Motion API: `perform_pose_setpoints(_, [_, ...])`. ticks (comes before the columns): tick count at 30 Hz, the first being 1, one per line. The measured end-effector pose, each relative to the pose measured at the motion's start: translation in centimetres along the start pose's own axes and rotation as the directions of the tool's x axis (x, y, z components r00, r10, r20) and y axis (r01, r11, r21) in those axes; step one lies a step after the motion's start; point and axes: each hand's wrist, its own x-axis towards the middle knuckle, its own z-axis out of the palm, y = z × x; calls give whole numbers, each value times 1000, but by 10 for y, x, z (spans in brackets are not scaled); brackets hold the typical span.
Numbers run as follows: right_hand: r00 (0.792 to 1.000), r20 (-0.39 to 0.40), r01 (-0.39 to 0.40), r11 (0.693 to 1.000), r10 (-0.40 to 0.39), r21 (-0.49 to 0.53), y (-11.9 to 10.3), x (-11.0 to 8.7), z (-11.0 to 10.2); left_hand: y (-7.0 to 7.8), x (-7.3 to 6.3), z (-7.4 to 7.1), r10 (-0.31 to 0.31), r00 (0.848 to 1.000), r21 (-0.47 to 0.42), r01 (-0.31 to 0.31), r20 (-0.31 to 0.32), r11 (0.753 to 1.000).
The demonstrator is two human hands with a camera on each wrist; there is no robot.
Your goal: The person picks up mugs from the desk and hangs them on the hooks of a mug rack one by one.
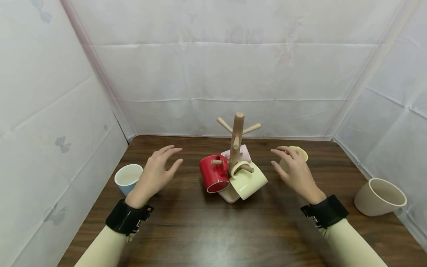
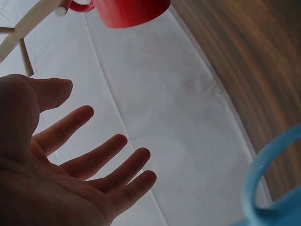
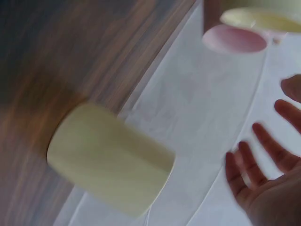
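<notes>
A wooden mug tree (image 1: 237, 137) stands mid-table with a red mug (image 1: 213, 174), a pale yellow mug (image 1: 248, 180) and a pink mug (image 1: 245, 152) on its lower pegs. My left hand (image 1: 155, 174) hovers left of the tree, fingers spread and holding nothing. Beside that wrist is a blue mug (image 1: 128, 178) with a white inside; its blue handle (image 2: 254, 179) shows in the left wrist view. On the right, my right hand (image 1: 295, 170) hovers with loose, parted fingers, nothing in them. Partly hidden behind it stands another yellow mug (image 1: 301, 152), also a pale yellow body (image 3: 110, 160) in the right wrist view.
A beige cup (image 1: 380, 196) stands near the right edge of the dark wooden table (image 1: 207, 230). White sheeting (image 1: 213, 74) walls the table at the back and both sides. Upper pegs (image 1: 251, 128) of the tree stick out bare.
</notes>
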Motion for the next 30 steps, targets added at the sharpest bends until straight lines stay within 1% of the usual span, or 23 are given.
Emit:
perform_pose_setpoints(3, [997,52,-56,994,61,-92,14,0,1,2,-7,5,1,1000,5,-1,-23,1000])
perform_pose_setpoints(5, [990,90,-97,985,110,-143,22,0,0,3,-11,8,-5,1000,3,5,-29,1000])
perform_pose_setpoints(10, [957,156,-201,950,243,-241,35,-2,-3,7,-19,16,-40,999,-12,40,-23,999])
perform_pose_setpoints(15, [928,196,-258,924,318,-281,42,1,-5,10,-23,20,-58,998,-15,58,-31,998])
perform_pose_setpoints(17, [910,225,-281,917,348,-283,43,2,-6,10,-24,21,-63,997,-12,63,-33,998])
perform_pose_setpoints(21, [858,296,-333,893,421,-304,46,5,-7,10,-25,22,-71,997,-16,71,-26,997])
perform_pose_setpoints(24, [819,333,-365,873,467,-325,50,6,-7,10,-25,26,-72,997,-27,71,-19,997])
perform_pose_setpoints(27, [797,353,-383,862,490,-331,53,5,-7,10,-27,30,-77,997,-34,77,-12,996])
perform_pose_setpoints(30, [787,358,-398,857,503,-328,55,5,-6,9,-26,31,-79,997,-32,79,-8,996])
